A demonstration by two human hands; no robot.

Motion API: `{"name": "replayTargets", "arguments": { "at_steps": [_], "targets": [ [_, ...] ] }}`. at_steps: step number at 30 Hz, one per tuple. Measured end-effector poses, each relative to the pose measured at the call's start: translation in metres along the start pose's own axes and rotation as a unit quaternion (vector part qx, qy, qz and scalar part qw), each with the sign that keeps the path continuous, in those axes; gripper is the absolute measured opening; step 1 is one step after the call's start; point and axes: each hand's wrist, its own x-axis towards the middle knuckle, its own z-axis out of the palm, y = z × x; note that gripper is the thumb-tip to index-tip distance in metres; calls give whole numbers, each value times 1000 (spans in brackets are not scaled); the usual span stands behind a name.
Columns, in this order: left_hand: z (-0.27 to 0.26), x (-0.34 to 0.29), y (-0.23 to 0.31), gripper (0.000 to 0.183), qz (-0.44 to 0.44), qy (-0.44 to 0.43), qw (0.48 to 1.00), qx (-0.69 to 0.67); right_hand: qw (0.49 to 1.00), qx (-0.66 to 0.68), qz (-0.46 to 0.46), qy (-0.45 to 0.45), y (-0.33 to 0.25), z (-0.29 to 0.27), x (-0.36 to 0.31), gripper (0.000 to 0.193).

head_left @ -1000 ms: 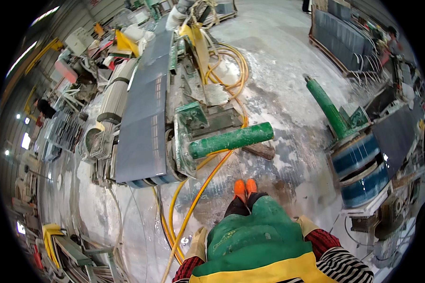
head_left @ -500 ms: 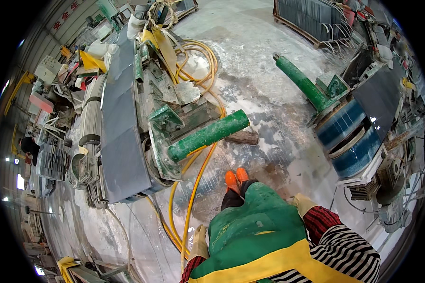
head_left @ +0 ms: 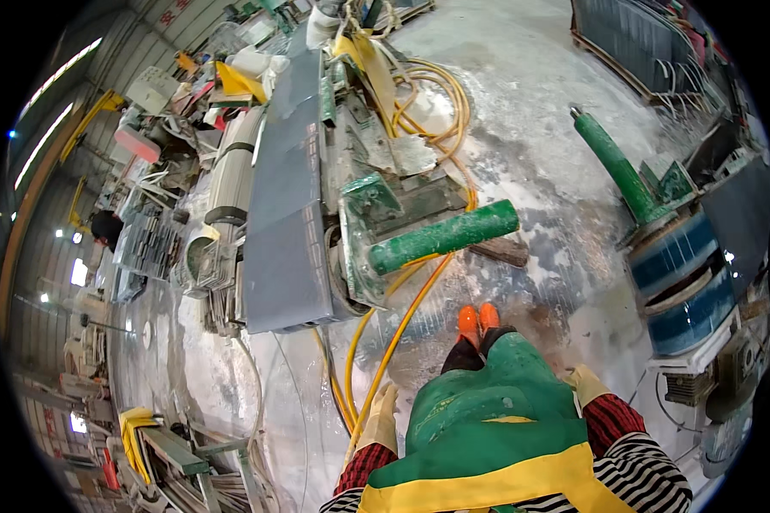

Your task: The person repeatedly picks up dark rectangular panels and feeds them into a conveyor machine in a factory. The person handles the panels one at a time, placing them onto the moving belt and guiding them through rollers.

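Head view, clock read from the green apron (head_left: 475, 402), 12 straight ahead: nearest, at 9 o'clock, the pale-gloved left hand (head_left: 384, 417) hangs beside the apron, its fingers slightly bent; how wide they stand, or whether they grip anything, I cannot tell. Between 2 and 3, the right hand (head_left: 585, 385), also gloved, is at the apron's other edge, its fingers bent and partly hidden, their opening equally unclear. A yellow hose (head_left: 388, 339) runs just beside the left hand, from about 9 toward 11. Orange boots (head_left: 469, 324) stand at 12. Farther out, a green cylinder (head_left: 445, 237) juts between 11 and 12 beside a long grey machine bed (head_left: 284, 227) at 10 to 11, and a blue drum (head_left: 672, 261) sits at 2. Farthest, a dark slab stack (head_left: 629, 43) stands near 1
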Motion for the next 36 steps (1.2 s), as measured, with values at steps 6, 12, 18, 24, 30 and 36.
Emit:
{"name": "replayTargets", "arguments": {
  "at_steps": [6, 12, 18, 24, 30, 36],
  "targets": [
    [9, -41, 51, 55, -55, 70, 982, -165, 995, 31, -66, 75, 30, 16, 48, 53],
    [-35, -32, 112, 64, 90, 104, 811, -568, 995, 77, -34, 52, 20, 2, 19, 51],
    [-63, -24, 164, 65, 183, 51, 770, -608, 991, 19, -96, 89, 45, -14, 32, 47],
    [-54, -37, 191, 60, 187, 70, 744, -638, 992, 9, -94, 86, 6, -36, -12, 46],
    [-58, -26, 195, 66, 199, 48, 706, -678, 992, 20, -98, 82, 37, -37, 32, 49],
    [-57, -47, 235, 67, 187, 97, 686, -697, 974, 64, -172, 135, 14, -68, 67, 49]
  ]
}}
